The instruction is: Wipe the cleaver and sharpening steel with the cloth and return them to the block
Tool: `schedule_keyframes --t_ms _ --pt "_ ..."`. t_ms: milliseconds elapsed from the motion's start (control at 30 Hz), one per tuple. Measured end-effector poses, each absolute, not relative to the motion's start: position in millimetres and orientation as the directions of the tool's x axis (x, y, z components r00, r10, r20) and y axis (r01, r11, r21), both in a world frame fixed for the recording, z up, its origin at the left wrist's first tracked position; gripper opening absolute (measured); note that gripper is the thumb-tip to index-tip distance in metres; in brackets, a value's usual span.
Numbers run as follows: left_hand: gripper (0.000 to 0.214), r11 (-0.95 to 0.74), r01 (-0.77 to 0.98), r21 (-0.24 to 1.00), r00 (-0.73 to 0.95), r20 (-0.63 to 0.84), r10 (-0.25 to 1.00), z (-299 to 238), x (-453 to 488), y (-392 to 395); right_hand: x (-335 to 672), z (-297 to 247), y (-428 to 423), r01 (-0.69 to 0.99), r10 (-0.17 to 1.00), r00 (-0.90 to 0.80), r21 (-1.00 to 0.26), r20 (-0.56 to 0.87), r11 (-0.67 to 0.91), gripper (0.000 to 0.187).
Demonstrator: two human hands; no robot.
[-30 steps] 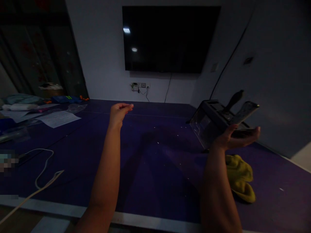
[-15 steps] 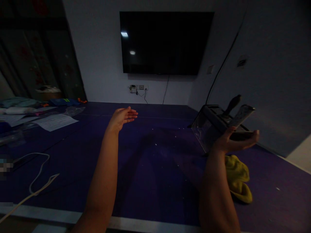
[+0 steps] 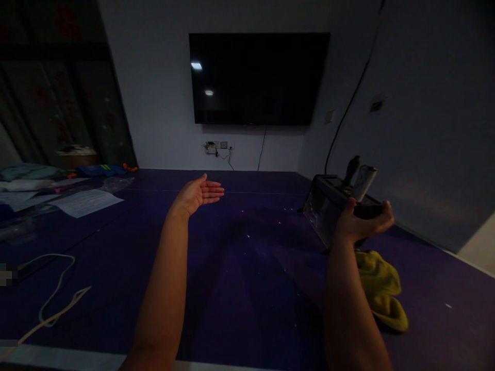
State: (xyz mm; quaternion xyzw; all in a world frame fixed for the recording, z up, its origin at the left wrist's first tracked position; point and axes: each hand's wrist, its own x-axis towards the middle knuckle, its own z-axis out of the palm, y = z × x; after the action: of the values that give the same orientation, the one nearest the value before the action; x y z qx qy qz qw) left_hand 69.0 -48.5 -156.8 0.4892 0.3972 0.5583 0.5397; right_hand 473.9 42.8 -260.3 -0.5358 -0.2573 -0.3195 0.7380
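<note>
My right hand [image 3: 361,222] grips the near corner of a dark knife block [image 3: 328,208] that stands tilted on the purple table [image 3: 240,268]. A black handle [image 3: 351,169] and a pale metal handle [image 3: 363,181] stick up from its top, right above my fingers. My left hand [image 3: 199,193] hovers over the middle of the table, palm up, fingers stretched out, holding nothing. A crumpled yellow cloth [image 3: 381,288] lies on the table just beside my right forearm.
A black TV [image 3: 258,77] hangs on the far wall above a socket [image 3: 218,145] with cables. Papers [image 3: 87,201] and mixed items lie at the far left. A white cord [image 3: 54,299] loops near the front left edge. A grey wall runs along the right.
My left hand went from pinched fingers to a flat open palm. My right hand closed tighter on the knife block, and the block and its handles now stand more upright.
</note>
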Motion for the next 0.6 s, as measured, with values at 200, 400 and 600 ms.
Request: schedule_keyframes --t_ms 200,400,600 --pt "0.048 -0.106 -0.223 0.969 0.084 0.127 0.988 -157.7 67.1 -45.6 470.8 -258.2 42.4 0.754 -0.137 0.653 -0.620 0.745 0.219 0.078" --pt "0.051 -0.120 -0.231 0.966 0.093 0.144 0.985 -158.8 63.4 -43.8 470.3 -254.9 46.2 0.683 -0.047 0.725 -0.708 0.687 0.178 0.082" --pt "0.054 -0.133 -0.238 0.962 0.100 0.161 0.982 -159.8 62.6 -43.5 468.8 -253.8 44.5 0.662 -0.012 0.740 -0.724 0.673 0.192 0.078"
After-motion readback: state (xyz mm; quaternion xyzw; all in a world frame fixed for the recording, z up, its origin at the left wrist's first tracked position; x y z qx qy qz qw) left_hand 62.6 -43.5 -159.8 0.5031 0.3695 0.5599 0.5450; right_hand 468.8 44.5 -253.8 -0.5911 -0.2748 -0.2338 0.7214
